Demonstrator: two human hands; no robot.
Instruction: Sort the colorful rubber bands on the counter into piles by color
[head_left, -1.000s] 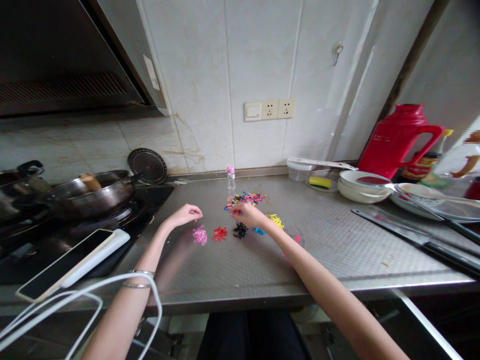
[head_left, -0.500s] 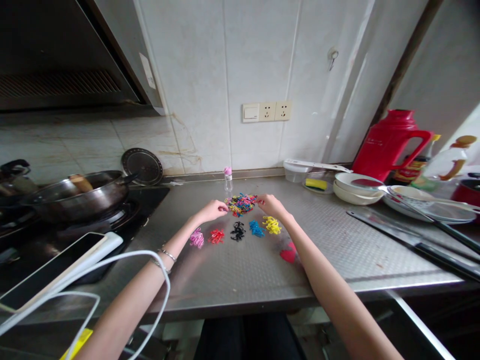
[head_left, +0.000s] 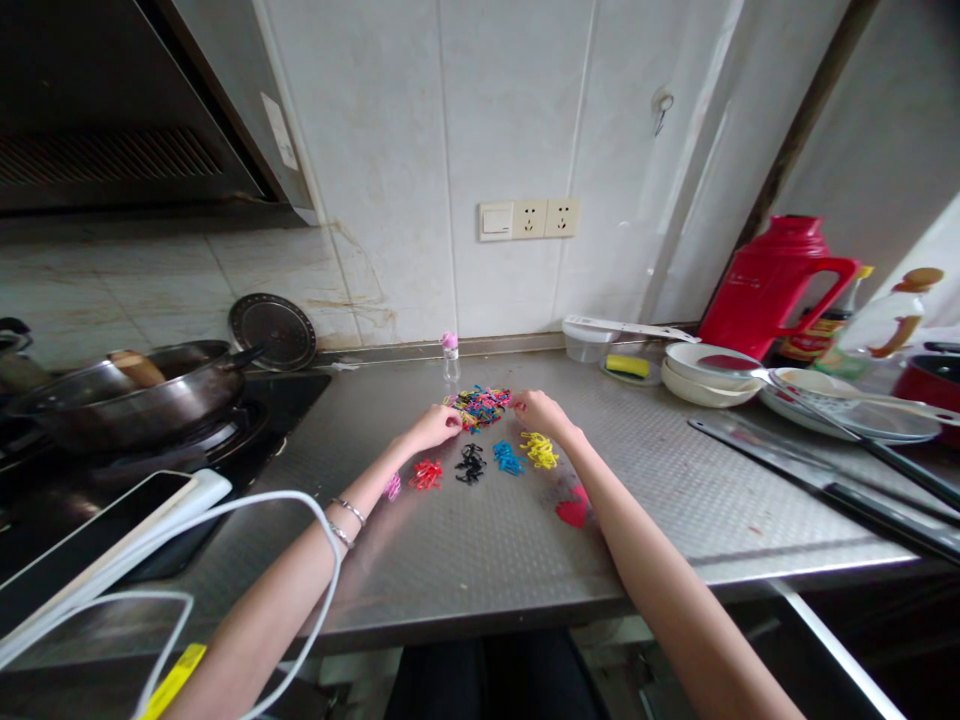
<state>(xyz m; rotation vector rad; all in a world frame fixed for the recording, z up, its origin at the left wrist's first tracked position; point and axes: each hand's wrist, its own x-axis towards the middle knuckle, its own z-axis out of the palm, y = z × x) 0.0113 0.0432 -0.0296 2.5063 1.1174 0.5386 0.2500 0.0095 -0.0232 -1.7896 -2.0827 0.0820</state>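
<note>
A mixed pile of small, multicoloured, loop-shaped pieces (head_left: 483, 405) lies on the steel counter. At its left edge is my left hand (head_left: 436, 427), fingers pinched together. My right hand (head_left: 537, 410) is closed at the right edge of the pile, its fingertips touching it. What either hand pinches is too small to make out. Nearer me lie single-colour heaps: a pink heap (head_left: 392, 486) partly hidden by my left forearm, a red heap (head_left: 426, 474), a black heap (head_left: 471, 464), a blue heap (head_left: 508, 458) and a yellow heap (head_left: 539, 450).
A small clear bottle with pink cap (head_left: 450, 358) stands behind the pile. Beside my right forearm lies a clear bag with pink-red marking (head_left: 572, 508). Bowls (head_left: 709, 375), a long knife (head_left: 787, 470) and a red thermos (head_left: 769, 285) are right; a pan (head_left: 127, 390) is left.
My left hand has shifted slightly right and down along the pile's edge, and its forearm now covers much of the pink heap. My right hand stays at the pile. The view has shifted slightly.
</note>
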